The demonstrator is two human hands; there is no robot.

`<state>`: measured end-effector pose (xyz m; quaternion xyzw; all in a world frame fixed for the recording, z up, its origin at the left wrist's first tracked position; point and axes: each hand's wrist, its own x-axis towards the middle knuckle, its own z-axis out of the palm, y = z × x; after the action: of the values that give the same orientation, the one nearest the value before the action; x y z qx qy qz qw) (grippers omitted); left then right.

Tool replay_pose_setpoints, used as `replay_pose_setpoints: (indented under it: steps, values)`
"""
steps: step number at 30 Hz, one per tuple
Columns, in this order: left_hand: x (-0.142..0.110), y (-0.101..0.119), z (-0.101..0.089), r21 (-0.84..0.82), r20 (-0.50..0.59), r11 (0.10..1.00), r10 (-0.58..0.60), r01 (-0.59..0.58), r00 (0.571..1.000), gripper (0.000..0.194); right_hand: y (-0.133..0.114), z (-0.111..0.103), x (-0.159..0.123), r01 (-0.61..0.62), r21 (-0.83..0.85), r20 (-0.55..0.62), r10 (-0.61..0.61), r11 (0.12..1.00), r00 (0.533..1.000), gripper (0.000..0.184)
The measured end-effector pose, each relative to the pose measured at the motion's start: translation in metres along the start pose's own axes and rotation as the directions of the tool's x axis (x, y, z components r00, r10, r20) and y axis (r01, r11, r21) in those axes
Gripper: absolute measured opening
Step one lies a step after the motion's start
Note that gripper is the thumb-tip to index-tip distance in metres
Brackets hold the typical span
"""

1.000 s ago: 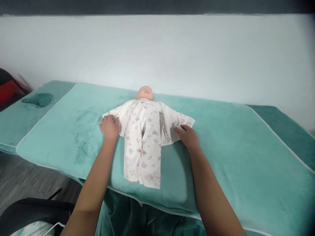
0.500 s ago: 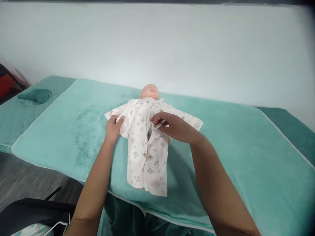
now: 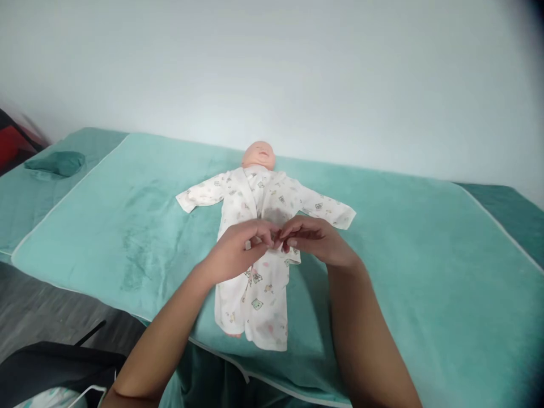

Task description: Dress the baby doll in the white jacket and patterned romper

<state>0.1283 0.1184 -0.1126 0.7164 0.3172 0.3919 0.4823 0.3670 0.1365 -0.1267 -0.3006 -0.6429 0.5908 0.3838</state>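
Note:
A baby doll (image 3: 258, 156) lies on its back, its head toward the wall and its arms out to the sides. It wears a white baby romper (image 3: 266, 309) printed with small animals; the front flaps cross over the chest. My left hand (image 3: 242, 246) and my right hand (image 3: 317, 238) meet over the doll's waist, fingertips touching or nearly so. Both hands are closed in a pinch. Whatever is between the fingers is too small and too covered to make out. The hands hide the middle of the romper.
Under the doll is a light green plush mat (image 3: 403, 272) with pale edging, laid over a darker green cover. A white wall (image 3: 272, 73) stands behind. At far left lies a green cushion-like thing (image 3: 57, 163); a black chair or bag (image 3: 51, 368) is at lower left.
My left hand has gone from the romper's sleeve side to the waist, meeting my right hand, which has moved slightly down. The sleeve on the left now lies straight and the chest flaps overlap.

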Motion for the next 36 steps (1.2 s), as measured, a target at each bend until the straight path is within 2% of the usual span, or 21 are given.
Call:
replay_pose_setpoints:
  steps: [1, 2, 3, 5, 6, 8, 10, 11, 14, 16, 18, 20, 21, 23, 26, 29, 32, 34, 36]
  values:
    - [-0.002, 0.002, -0.001, 0.01, -0.044, 1.0, 0.014, -0.014, 0.999, 0.009, 0.0, -0.001, 0.002, 0.01, -0.004, -0.088, -0.01, 1.0, 0.996, 0.015]
    - [-0.001, 0.001, -0.005, 0.028, -0.138, 0.999, 0.023, -0.02, 0.99, 0.01, -0.001, -0.001, 0.005, 0.018, -0.022, -0.215, -0.022, 1.0, 0.976, 0.02]
    - [0.003, -0.002, -0.01, 0.058, -0.257, 0.998, 0.02, -0.006, 0.966, 0.011, -0.001, -0.003, 0.01, 0.008, -0.062, -0.35, -0.029, 0.998, 0.936, 0.025]
    - [0.019, -0.015, -0.025, 0.153, -0.481, 0.984, -0.006, 0.09, 0.877, 0.01, -0.002, -0.007, 0.027, -0.116, -0.198, -0.555, -0.014, 0.973, 0.832, 0.035]
    - [0.03, -0.024, -0.033, 0.196, -0.549, 0.968, -0.022, 0.155, 0.835, 0.008, -0.003, -0.009, 0.038, -0.212, -0.281, -0.604, -0.001, 0.936, 0.797, 0.039]
    - [0.056, -0.04, -0.044, 0.232, -0.595, 0.942, -0.059, 0.242, 0.801, 0.002, -0.005, -0.014, 0.064, -0.365, -0.416, -0.637, 0.02, 0.833, 0.771, 0.047]
    - [0.082, -0.049, -0.047, 0.191, -0.583, 0.952, -0.088, 0.241, 0.808, 0.005, -0.006, -0.016, 0.092, -0.426, -0.482, -0.644, 0.021, 0.766, 0.765, 0.047]
    - [0.093, -0.049, -0.046, 0.14, -0.559, 0.967, -0.099, 0.212, 0.823, 0.009, -0.007, -0.017, 0.105, -0.425, -0.488, -0.649, 0.008, 0.762, 0.761, 0.045]
    - [0.118, -0.04, -0.039, -0.052, -0.412, 0.993, -0.116, 0.103, 0.904, 0.016, -0.003, -0.015, 0.132, -0.339, -0.456, -0.669, -0.066, 0.823, 0.74, 0.033]
    - [0.13, -0.034, -0.037, -0.102, -0.375, 0.992, -0.109, 0.077, 0.921, 0.017, 0.004, -0.015, 0.138, -0.258, -0.412, -0.682, -0.108, 0.874, 0.723, 0.026]
    - [0.141, -0.036, -0.039, -0.037, -0.469, 0.995, -0.101, 0.095, 0.878, 0.017, 0.012, -0.018, 0.136, -0.213, -0.327, -0.7, -0.085, 0.921, 0.709, 0.024]
    - [0.151, -0.044, -0.043, 0.083, -0.559, 0.982, -0.097, 0.171, 0.824, 0.013, 0.018, -0.022, 0.132, -0.205, -0.236, -0.72, -0.029, 0.95, 0.693, 0.024]
    - [0.155, -0.049, -0.045, 0.143, -0.565, 0.966, -0.098, 0.215, 0.819, 0.011, 0.02, -0.023, 0.13, -0.209, -0.218, -0.725, -0.015, 0.953, 0.689, 0.024]
    - [0.159, -0.057, -0.046, 0.238, -0.519, 0.935, -0.106, 0.263, 0.848, 0.011, 0.02, -0.024, 0.128, -0.224, -0.258, -0.709, -0.026, 0.94, 0.705, 0.024]
    - [0.158, -0.06, -0.044, 0.306, -0.438, 0.92, -0.093, 0.246, 0.894, 0.017, 0.015, -0.019, 0.131, -0.271, -0.379, -0.649, -0.045, 0.885, 0.759, 0.028]
    - [0.155, -0.059, -0.042, 0.299, -0.392, 0.926, -0.101, 0.231, 0.914, 0.016, 0.009, -0.014, 0.134, -0.332, -0.474, -0.625, -0.046, 0.816, 0.779, 0.03]
    - [0.154, -0.059, -0.042, 0.266, -0.389, 0.933, -0.124, 0.241, 0.913, 0.014, 0.009, -0.013, 0.135, -0.337, -0.519, -0.6, -0.055, 0.786, 0.798, 0.021]
    - [0.154, -0.06, -0.042, 0.247, -0.389, 0.939, -0.128, 0.237, 0.912, 0.014, 0.011, -0.014, 0.136, -0.341, -0.527, -0.605, -0.062, 0.778, 0.794, 0.012]
    - [0.154, -0.06, -0.042, 0.233, -0.384, 0.946, -0.121, 0.223, 0.915, 0.015, 0.014, -0.015, 0.137, -0.345, -0.504, -0.639, -0.074, 0.792, 0.765, 0.007]
